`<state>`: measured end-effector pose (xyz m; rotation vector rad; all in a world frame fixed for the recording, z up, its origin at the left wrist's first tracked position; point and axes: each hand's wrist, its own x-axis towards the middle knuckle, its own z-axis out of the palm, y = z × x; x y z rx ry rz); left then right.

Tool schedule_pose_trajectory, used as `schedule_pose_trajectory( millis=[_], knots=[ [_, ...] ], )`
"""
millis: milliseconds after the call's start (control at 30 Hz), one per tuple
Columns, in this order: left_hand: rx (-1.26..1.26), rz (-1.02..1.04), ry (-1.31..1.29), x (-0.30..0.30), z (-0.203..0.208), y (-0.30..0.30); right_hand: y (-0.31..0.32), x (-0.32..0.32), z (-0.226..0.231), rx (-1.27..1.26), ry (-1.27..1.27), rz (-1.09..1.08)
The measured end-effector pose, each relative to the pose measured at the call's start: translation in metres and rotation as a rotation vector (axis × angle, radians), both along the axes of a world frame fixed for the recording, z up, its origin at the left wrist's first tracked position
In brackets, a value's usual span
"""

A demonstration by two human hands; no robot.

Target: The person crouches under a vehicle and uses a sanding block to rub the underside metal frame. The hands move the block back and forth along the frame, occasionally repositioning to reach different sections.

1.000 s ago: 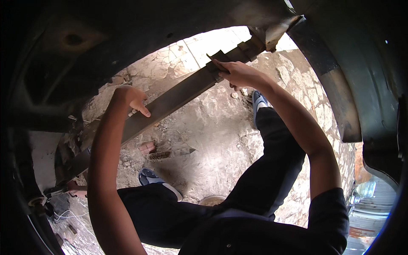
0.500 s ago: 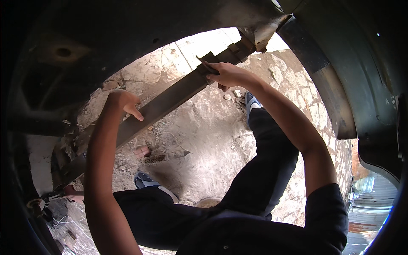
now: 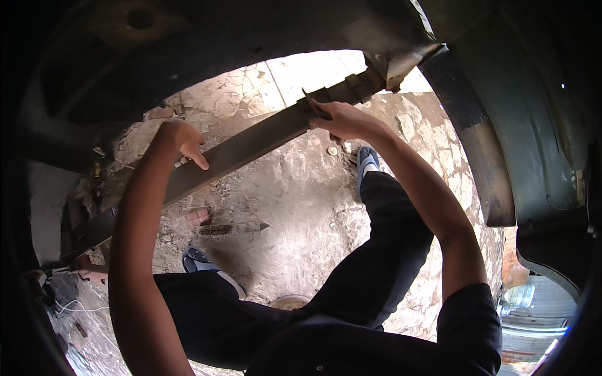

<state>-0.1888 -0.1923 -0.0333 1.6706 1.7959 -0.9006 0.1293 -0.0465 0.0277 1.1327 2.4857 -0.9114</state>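
A long dark metal beam (image 3: 251, 145) runs diagonally from the lower left to the upper right. My left hand (image 3: 184, 141) is at its far edge, thumb stretched over the top face; most of the other fingers are hidden, seemingly hooked over the far side. Toward the beam's upper right, my right hand (image 3: 343, 120) is closed around a thin dark metal strip (image 3: 311, 100) that sticks up past the fingers. This strip lies against a raised band on the beam, and some fingertips curl under out of sight.
Dark vehicle bodywork (image 3: 251, 25) arches overhead, and a curved panel (image 3: 520, 125) hangs at the right. Another person's hand (image 3: 93, 271) is at the lower left beside a pliers-like tool. Broken brick (image 3: 197, 217) and a pointed flat piece (image 3: 235, 228) lie on the rough ground.
The view has shifted slightly, so the beam appears a little lower at its right end. Both hands keep their places on the beam; the right hand still holds the strip.
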Motion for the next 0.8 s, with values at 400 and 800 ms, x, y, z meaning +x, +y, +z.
schedule_pose_trajectory(
  millis=[400, 800],
  knots=[
    [-0.04, -0.028, -0.024, 0.0, -0.002, -0.002, -0.001, -0.016, -0.01, 0.277, 0.002, -0.034],
    [-0.072, -0.015, -0.029, -0.002, -0.011, 0.005, -0.002, -0.009, -0.045, 0.829, 0.274, 0.15]
  ],
)
